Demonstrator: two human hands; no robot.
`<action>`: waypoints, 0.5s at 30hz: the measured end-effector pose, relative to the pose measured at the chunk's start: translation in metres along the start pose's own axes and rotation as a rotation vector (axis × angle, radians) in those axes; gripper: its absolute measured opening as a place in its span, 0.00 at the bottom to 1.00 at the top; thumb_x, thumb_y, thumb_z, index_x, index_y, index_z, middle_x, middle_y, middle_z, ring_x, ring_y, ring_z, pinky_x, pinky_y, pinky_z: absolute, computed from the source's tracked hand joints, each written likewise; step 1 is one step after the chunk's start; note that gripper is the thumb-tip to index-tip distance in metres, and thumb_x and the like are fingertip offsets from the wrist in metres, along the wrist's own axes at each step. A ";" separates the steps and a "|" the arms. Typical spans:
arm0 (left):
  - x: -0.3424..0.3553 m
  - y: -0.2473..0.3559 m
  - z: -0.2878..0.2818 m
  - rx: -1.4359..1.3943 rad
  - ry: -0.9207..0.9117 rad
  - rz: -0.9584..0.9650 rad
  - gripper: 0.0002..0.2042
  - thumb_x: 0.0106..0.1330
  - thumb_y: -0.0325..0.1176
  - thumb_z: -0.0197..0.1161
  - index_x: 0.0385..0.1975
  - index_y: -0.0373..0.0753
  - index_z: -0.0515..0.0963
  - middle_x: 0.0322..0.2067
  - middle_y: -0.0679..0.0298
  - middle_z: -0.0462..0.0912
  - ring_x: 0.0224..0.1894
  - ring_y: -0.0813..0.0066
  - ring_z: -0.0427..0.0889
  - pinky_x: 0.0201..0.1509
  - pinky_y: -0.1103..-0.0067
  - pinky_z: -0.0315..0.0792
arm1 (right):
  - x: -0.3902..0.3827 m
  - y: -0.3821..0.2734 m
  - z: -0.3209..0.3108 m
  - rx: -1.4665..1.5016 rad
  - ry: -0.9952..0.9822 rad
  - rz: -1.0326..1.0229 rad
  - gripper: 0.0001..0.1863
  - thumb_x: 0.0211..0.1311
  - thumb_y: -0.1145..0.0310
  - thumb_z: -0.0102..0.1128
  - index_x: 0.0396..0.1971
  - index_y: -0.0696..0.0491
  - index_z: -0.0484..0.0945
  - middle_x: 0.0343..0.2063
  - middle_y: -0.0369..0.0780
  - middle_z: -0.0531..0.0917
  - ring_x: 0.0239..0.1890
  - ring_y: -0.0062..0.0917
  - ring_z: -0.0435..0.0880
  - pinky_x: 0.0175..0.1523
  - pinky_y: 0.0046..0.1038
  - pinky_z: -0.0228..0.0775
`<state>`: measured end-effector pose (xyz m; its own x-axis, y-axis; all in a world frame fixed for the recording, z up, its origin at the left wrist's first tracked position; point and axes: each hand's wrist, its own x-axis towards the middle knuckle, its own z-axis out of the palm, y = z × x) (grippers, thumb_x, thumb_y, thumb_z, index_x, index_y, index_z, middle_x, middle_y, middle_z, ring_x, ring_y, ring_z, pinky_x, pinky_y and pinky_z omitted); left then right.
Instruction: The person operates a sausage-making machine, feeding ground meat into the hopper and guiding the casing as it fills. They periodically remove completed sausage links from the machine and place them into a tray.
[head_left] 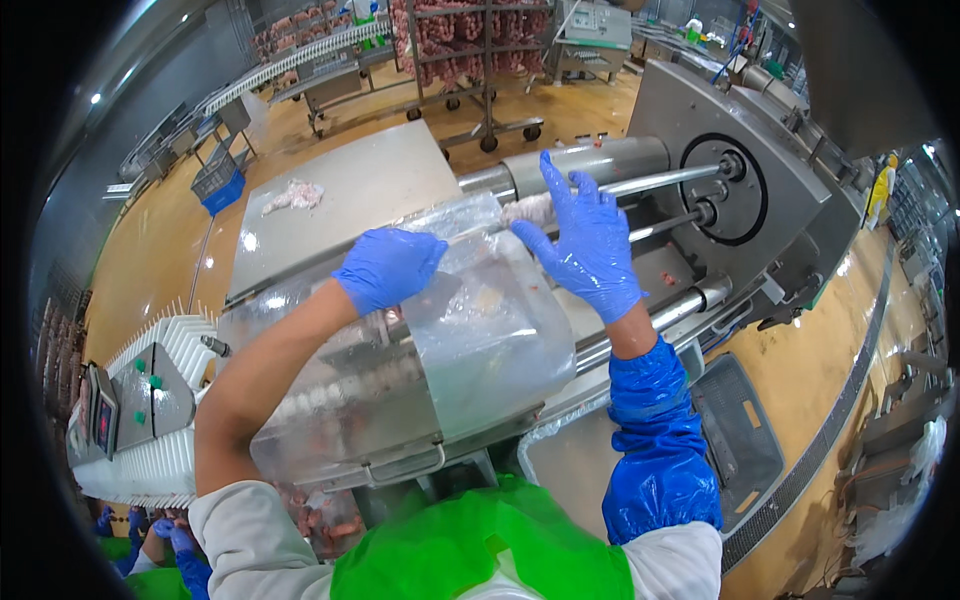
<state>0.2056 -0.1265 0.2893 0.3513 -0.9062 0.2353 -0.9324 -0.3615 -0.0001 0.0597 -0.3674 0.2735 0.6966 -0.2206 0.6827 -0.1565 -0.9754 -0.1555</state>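
Your blue gloves (588,258) look smooth, wet-glossy, your right sleeve cover (655,440) crinkled shiny plastic, clear guard (490,335) glossy plastic, rods (660,179) polished metal, flat surface (390,165) satin metal, lump (293,196) near its far left corner rough, moist.

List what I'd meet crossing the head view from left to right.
Blue crate, pale scrap, gloved left hand, gloved right hand, round black-rimmed plate, person in yellow.
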 end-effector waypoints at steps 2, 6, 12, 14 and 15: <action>-0.025 -0.010 -0.005 -0.105 -0.019 -0.007 0.13 0.71 0.40 0.50 0.31 0.38 0.76 0.27 0.50 0.79 0.33 0.48 0.79 0.37 0.62 0.73 | -0.008 0.010 -0.002 0.076 0.118 -0.110 0.32 0.59 0.49 0.61 0.61 0.49 0.71 0.45 0.47 0.78 0.40 0.45 0.80 0.47 0.43 0.71; -0.095 -0.025 -0.028 -0.200 -0.070 0.017 0.13 0.72 0.38 0.49 0.32 0.35 0.75 0.28 0.52 0.79 0.36 0.48 0.78 0.43 0.63 0.72 | -0.051 0.070 0.017 0.372 0.231 0.432 0.12 0.63 0.62 0.57 0.35 0.56 0.79 0.31 0.48 0.82 0.36 0.43 0.81 0.44 0.40 0.73; -0.191 -0.080 -0.062 -0.586 -0.331 -0.235 0.15 0.72 0.39 0.51 0.30 0.32 0.74 0.22 0.60 0.75 0.23 0.72 0.74 0.30 0.75 0.70 | -0.162 0.173 0.105 -0.309 -0.480 0.673 0.13 0.55 0.63 0.55 0.34 0.55 0.82 0.38 0.53 0.83 0.42 0.49 0.83 0.50 0.43 0.75; -0.211 -0.086 -0.060 -0.781 -0.218 -0.430 0.16 0.71 0.40 0.52 0.27 0.33 0.74 0.21 0.62 0.74 0.23 0.76 0.73 0.28 0.77 0.68 | -0.159 0.203 0.140 -0.269 -0.505 0.657 0.16 0.53 0.62 0.56 0.38 0.56 0.82 0.39 0.54 0.83 0.43 0.51 0.82 0.51 0.45 0.74; -0.216 -0.086 -0.059 -0.925 -0.192 -0.515 0.16 0.71 0.41 0.53 0.26 0.34 0.74 0.20 0.63 0.74 0.23 0.77 0.73 0.27 0.78 0.67 | -0.153 0.220 0.154 -0.233 -0.534 0.645 0.18 0.52 0.61 0.57 0.39 0.56 0.82 0.40 0.54 0.83 0.44 0.52 0.82 0.52 0.45 0.74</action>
<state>0.2052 0.1137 0.2956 0.6526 -0.7406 -0.1598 -0.3424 -0.4765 0.8098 0.0260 -0.5484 0.0250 0.6485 -0.7575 0.0756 -0.7330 -0.6481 -0.2066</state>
